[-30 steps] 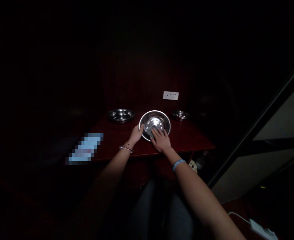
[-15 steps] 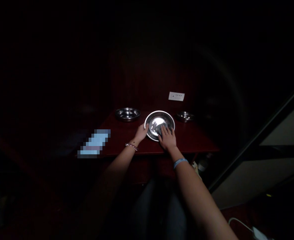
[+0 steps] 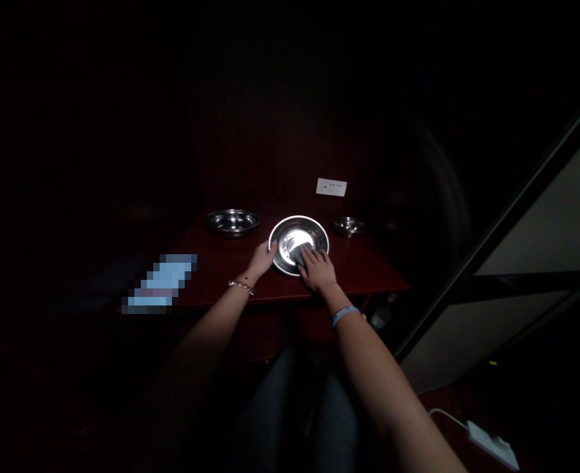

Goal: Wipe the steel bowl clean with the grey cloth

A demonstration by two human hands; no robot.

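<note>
A shiny round steel bowl is tilted toward me above the front part of the dark red table. My left hand is closed on its left rim, thumb over the edge. Inside the bowl, my right hand presses a dark grey cloth against the lower inner surface, its fingers laid over it. The cloth is partly hidden under those fingers, so its full shape does not show.
Behind to the left stands a steel dish; a smaller one sits back right. A blurred-out bright screen lies at left. A white socket is on the wall. A power strip rests on the floor, lower right.
The whole view has shifted, so the table and bowl appear further left. My left hand keeps its hold on the rim, and my right hand stays on the cloth inside the bowl.
</note>
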